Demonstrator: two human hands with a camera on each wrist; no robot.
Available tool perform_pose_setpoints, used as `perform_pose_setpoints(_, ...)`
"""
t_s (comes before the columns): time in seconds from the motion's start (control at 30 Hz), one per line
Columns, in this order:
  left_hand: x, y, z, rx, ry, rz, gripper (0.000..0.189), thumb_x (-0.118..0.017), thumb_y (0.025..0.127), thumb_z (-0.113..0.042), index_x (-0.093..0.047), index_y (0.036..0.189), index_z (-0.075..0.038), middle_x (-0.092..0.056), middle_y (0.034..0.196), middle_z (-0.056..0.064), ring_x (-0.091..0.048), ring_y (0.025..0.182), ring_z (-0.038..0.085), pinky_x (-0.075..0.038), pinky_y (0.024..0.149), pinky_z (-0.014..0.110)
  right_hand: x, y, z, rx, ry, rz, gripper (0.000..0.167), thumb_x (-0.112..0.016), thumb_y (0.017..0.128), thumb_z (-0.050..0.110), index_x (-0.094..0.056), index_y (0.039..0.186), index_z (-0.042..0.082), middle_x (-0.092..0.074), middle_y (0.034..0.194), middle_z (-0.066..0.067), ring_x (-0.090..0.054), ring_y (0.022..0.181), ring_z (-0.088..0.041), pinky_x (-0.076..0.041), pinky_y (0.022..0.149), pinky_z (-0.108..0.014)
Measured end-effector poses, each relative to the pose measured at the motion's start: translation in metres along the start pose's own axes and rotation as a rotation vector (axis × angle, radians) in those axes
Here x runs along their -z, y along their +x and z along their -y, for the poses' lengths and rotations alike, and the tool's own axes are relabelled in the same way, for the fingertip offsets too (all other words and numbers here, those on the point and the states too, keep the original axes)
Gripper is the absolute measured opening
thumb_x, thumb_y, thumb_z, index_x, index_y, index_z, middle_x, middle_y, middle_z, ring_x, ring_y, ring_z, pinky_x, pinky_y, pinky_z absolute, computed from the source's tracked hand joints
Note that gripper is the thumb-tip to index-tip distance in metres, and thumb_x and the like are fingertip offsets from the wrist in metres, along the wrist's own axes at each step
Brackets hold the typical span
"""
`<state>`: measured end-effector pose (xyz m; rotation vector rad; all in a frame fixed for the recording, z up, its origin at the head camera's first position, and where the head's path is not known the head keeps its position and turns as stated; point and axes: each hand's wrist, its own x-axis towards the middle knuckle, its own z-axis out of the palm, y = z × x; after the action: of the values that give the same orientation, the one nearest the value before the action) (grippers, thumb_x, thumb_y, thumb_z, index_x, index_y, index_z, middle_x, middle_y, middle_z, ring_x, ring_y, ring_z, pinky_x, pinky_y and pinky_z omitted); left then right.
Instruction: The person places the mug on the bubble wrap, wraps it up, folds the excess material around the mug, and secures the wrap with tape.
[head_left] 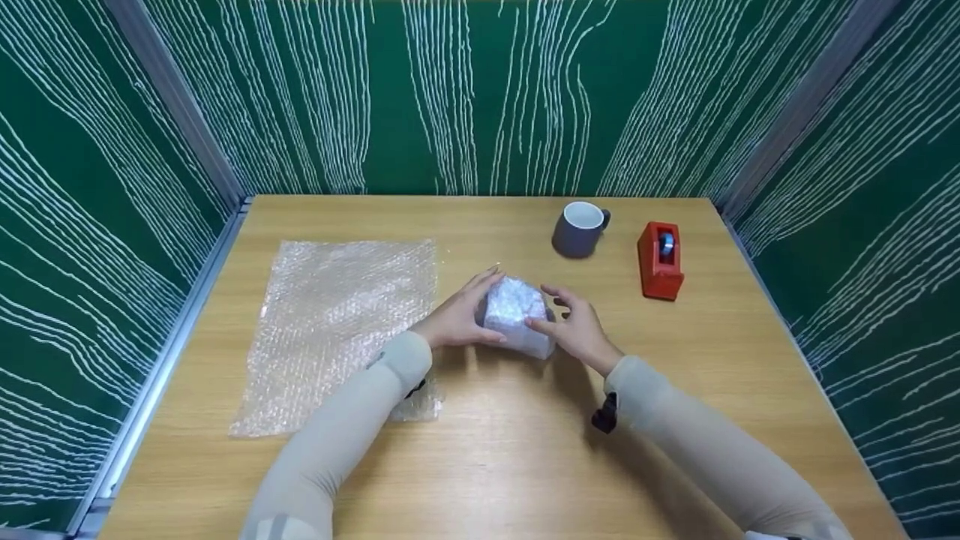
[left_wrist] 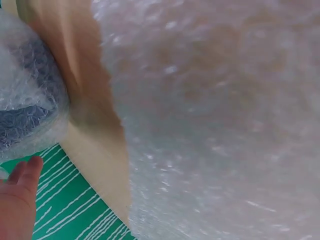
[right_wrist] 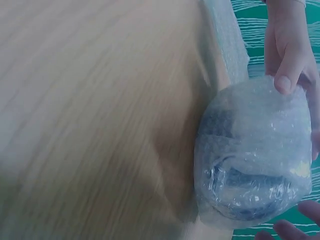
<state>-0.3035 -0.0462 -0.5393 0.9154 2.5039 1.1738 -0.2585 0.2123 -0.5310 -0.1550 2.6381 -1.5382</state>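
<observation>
A rounded bundle in bubble wrap (head_left: 516,315) is between my two hands, near the middle of the table. Through the clear layers in the right wrist view, something dark with a curved edge shows inside the wrapped bundle (right_wrist: 255,150). My left hand (head_left: 461,311) grips its left side, thumb in front and fingers around the far side. On its other side, my right hand (head_left: 576,330) has its thumb against the wrap and its fingers spread loosely. The right fingertips (right_wrist: 290,230) appear a little apart from it in the right wrist view.
A flat bubble wrap sheet (head_left: 337,322) lies on the left of the table (head_left: 495,465). Toward the back right stand a grey mug (head_left: 577,234) and a red tape dispenser (head_left: 660,262). Green panels with white lines (head_left: 517,97) enclose the back and sides.
</observation>
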Motion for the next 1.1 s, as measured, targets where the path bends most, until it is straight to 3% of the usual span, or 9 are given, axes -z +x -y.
perform_pose_setpoints(0.13,0.001,-0.010,0.000,-0.035,0.000,-0.065,0.106,-0.093,0.086,-0.027,-0.032,0.171,-0.012,-0.023,0.181,0.014,-0.028,0.166,0.039,-0.027,0.135,0.055,-0.003,-0.007,0.000,0.055,-0.030,-0.050,0.067,-0.087,0.093,0.017,-0.059,0.151,-0.003,-0.058,0.155,-0.026,-0.054,0.140,-0.047,-0.047,0.119,-0.063)
perform_pose_setpoints(0.33,-0.003,-0.027,-0.003,-0.088,0.049,-0.185,0.076,-0.089,0.091,-0.018,-0.055,0.156,-0.004,-0.046,0.167,0.018,-0.049,0.153,0.040,-0.040,0.130,0.050,-0.012,-0.016,0.001,0.118,-0.038,-0.111,0.059,-0.089,0.089,0.006,-0.065,0.142,-0.005,-0.067,0.139,-0.025,-0.063,0.125,-0.042,-0.055,0.108,-0.060)
perform_pose_setpoints(0.5,-0.011,-0.030,-0.008,-0.090,0.038,-0.237,0.063,-0.085,0.093,-0.010,-0.060,0.150,0.003,-0.055,0.159,0.020,-0.059,0.143,0.039,-0.054,0.118,0.043,-0.018,-0.017,-0.001,0.149,-0.054,-0.136,0.057,-0.088,0.089,0.003,-0.066,0.140,-0.007,-0.068,0.136,-0.026,-0.066,0.122,-0.042,-0.059,0.104,-0.058)
perform_pose_setpoints(0.77,-0.013,-0.018,-0.012,-0.009,0.044,-0.248,0.058,-0.084,0.094,-0.009,-0.062,0.147,0.002,-0.058,0.156,0.019,-0.062,0.141,0.038,-0.053,0.119,0.041,-0.017,-0.002,-0.002,0.145,-0.074,-0.144,0.050,-0.087,0.089,-0.001,-0.069,0.136,-0.007,-0.071,0.132,-0.026,-0.069,0.120,-0.042,-0.062,0.103,-0.054)
perform_pose_setpoints(1.1,-0.001,0.014,-0.006,0.071,0.028,-0.249,0.059,-0.083,0.094,-0.007,-0.061,0.148,0.002,-0.060,0.152,0.018,-0.066,0.136,0.038,-0.053,0.118,0.039,-0.009,0.035,0.001,0.105,-0.093,-0.118,0.052,-0.083,0.093,0.000,-0.066,0.142,-0.007,-0.069,0.138,-0.026,-0.066,0.127,-0.041,-0.058,0.111,-0.052)
